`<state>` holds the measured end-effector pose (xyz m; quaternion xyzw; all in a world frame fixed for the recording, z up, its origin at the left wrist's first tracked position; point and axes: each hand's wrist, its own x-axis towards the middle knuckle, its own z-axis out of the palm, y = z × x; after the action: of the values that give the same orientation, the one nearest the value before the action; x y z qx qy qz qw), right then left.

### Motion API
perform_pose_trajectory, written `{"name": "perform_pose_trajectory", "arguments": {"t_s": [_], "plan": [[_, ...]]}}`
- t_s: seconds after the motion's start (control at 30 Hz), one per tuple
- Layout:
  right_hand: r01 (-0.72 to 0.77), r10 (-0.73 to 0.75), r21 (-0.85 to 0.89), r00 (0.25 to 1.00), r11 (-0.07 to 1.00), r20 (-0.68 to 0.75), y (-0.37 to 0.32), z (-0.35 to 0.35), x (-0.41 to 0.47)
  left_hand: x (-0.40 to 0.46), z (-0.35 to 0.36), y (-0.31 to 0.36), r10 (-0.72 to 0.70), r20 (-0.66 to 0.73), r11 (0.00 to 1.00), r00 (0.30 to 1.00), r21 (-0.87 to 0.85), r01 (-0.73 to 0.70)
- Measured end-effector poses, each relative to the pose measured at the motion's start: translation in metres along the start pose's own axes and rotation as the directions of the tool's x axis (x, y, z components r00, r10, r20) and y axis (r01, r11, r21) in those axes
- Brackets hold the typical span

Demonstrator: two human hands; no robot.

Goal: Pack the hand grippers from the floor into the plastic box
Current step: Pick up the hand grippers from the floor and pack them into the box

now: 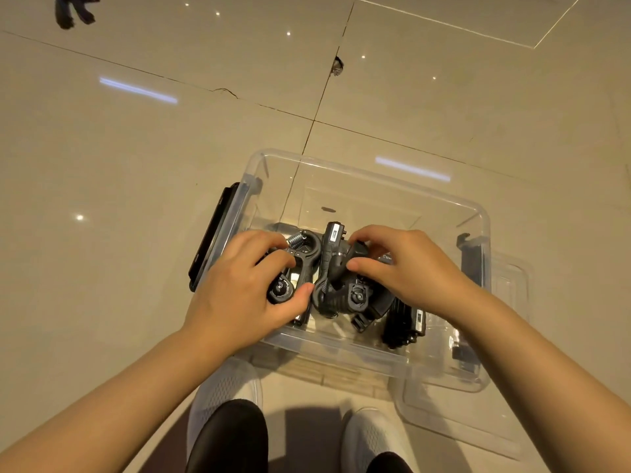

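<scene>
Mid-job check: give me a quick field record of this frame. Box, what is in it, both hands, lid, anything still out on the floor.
box: clear plastic box, open, on the tiled floor
contents: several black hand grippers, bunched at the near end; far end bare
left hand: inside the box, gripping a hand gripper with spring
right hand: inside the box, fingers on the middle pile
lid: clear, lying on the floor under the box's right side
left on floor: dark object at far left, too small to identify
</scene>
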<state>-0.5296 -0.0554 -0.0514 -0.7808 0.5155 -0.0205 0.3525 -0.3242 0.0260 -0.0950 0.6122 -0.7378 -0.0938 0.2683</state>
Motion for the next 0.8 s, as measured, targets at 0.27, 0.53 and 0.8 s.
{"name": "perform_pose_trajectory", "arguments": {"t_s": [0.27,0.53,0.8], "plan": [[0.006,0.004,0.254,0.999,0.967,-0.038,0.012,0.015,0.000,0.001,0.000,0.002,0.002,0.027,0.999,1.000,0.043,-0.003],[-0.022,0.158,0.410,0.940,0.912,-0.302,0.010,-0.004,0.004,0.001,0.001,0.002,0.037,0.047,0.997,0.998,0.065,-0.040],[-0.226,0.264,0.169,0.929,0.960,-0.260,0.026,0.027,0.041,0.002,-0.001,0.003,0.042,0.072,0.995,0.997,0.088,-0.048]]}}
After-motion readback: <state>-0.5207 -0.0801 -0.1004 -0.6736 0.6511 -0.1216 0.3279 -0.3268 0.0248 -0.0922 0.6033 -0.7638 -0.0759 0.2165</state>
